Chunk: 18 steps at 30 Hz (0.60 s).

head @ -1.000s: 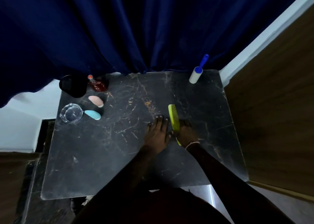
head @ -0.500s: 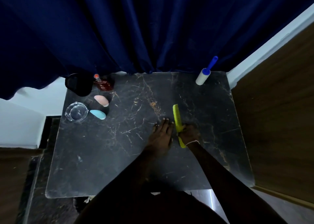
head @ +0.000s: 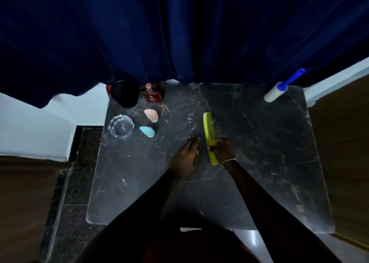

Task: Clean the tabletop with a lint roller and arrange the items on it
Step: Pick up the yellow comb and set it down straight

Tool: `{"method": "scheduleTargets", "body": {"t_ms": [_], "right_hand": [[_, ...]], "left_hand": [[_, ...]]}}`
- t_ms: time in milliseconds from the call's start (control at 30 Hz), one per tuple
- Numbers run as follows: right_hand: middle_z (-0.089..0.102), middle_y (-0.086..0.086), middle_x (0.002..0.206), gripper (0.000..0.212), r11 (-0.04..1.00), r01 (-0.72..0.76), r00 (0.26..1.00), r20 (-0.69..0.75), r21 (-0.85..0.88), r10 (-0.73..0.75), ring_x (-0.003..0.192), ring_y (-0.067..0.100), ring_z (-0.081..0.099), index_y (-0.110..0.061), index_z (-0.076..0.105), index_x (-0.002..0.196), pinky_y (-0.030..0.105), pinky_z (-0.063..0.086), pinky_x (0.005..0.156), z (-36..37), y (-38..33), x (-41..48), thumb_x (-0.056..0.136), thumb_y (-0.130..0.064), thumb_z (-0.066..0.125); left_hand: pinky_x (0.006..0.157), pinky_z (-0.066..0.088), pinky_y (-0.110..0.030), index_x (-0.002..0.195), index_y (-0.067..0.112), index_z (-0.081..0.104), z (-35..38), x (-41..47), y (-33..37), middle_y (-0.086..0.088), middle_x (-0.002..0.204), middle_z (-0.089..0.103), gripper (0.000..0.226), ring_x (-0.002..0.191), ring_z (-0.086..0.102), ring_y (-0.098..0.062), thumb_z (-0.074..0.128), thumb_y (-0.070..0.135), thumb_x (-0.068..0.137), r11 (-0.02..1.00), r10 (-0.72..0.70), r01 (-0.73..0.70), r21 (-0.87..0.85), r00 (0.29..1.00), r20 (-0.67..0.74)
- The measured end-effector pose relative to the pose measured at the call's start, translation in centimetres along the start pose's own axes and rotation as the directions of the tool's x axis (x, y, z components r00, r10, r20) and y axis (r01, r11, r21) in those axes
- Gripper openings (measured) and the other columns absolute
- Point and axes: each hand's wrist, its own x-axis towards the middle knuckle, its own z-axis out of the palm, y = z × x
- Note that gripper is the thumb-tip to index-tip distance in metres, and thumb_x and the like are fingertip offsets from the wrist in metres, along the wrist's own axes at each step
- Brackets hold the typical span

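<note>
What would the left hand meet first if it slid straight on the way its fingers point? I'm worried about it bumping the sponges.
Probably nothing soon: the left hand points up the bare tabletop, between the pink sponge and the comb.

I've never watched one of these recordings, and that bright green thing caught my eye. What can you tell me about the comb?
The comb is yellow-green and looks like plastic, long and narrow, with a row of fine teeth along one edge and a plain handle end nearest the person. It lies roughly lengthwise toward the curtain, near the middle of the dark marble tabletop. The right hand grips it around its lower half; the left hand rests flat just beside it, apparently not touching.
</note>
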Motion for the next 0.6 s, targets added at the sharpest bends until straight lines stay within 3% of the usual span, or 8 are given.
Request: {"method": "scheduleTargets", "body": {"t_ms": [100,233,333,400,500,600], "right_hand": [[0.062,0.018,0.088,0.023,0.999,0.018,0.999,0.032,0.032,-0.019,0.087,0.024,0.058,-0.009,0.056,0.076,0.044,0.051,0.088,1.6,-2.5,0.8,0.077,-0.001,0.078],[0.063,0.015,0.088,0.043,0.996,0.07,0.998,0.009,-0.054,-0.069,0.089,0.022,0.059,-0.024,0.043,0.059,0.035,0.049,0.088,3.3,-5.4,2.0,0.077,-0.008,0.079],[0.073,0.018,0.103,0.014,0.992,0.07,0.998,0.009,-0.101,-0.069,0.099,0.029,0.067,-0.008,0.068,0.075,0.035,0.052,0.09,4.2,-7.3,3.1,0.074,-0.014,0.08],[0.074,0.018,0.103,0.023,0.991,0.075,0.997,0.019,-0.113,-0.073,0.101,0.032,0.069,-0.002,0.074,0.093,0.039,0.055,0.09,4.7,-8.2,3.9,0.075,-0.015,0.079],[0.074,0.017,0.107,0.03,0.983,0.094,0.996,0.023,-0.157,-0.092,0.102,0.031,0.07,-0.004,0.075,0.102,0.036,0.055,0.09,5.2,-9.5,4.4,0.077,-0.019,0.079],[0.074,0.017,0.108,0.03,0.986,0.104,0.994,-0.009,-0.134,-0.106,0.103,0.031,0.07,-0.004,0.075,0.102,0.036,0.055,0.09,6.0,-10.1,5.4,0.078,-0.021,0.079]], "left_hand": [[0.121,0.034,-0.038,0.156,0.014,0.039,-2.0,0.9,-1.4,-0.011,0.159,0.044,0.057,0.143,0.046,-0.029,0.052,0.011,0.101,0.985,-0.112,0.11,-0.135,0.994,-0.008],[0.109,0.045,-0.04,0.134,0.005,0.062,-3.4,2.4,-2.3,-0.017,0.135,0.065,0.042,0.124,0.061,-0.034,0.056,0.001,0.094,0.96,-0.147,0.119,-0.253,0.984,-0.096],[0.092,0.051,-0.042,0.108,0.001,0.069,-4.0,3.7,-2.5,-0.02,0.111,0.07,0.02,0.103,0.066,-0.037,0.06,-0.001,0.09,0.921,-0.222,0.15,-0.358,0.961,-0.168],[0.087,0.05,-0.046,0.096,-0.002,0.067,-4.2,4.5,-2.8,-0.023,0.102,0.068,0.011,0.096,0.065,-0.039,0.06,-0.003,0.089,0.901,-0.263,0.171,-0.398,0.946,-0.189],[0.089,0.049,-0.048,0.097,-0.002,0.067,-4.4,5.4,-3.3,-0.023,0.103,0.066,0.012,0.098,0.063,-0.039,0.056,0.0,0.092,0.875,-0.314,0.207,-0.437,0.931,-0.189],[0.094,0.048,-0.039,0.107,0.002,0.071,-4.6,6.2,-4.0,-0.02,0.112,0.07,0.017,0.106,0.064,-0.034,0.057,0.006,0.096,0.852,-0.361,0.238,-0.466,0.912,-0.194]]}}
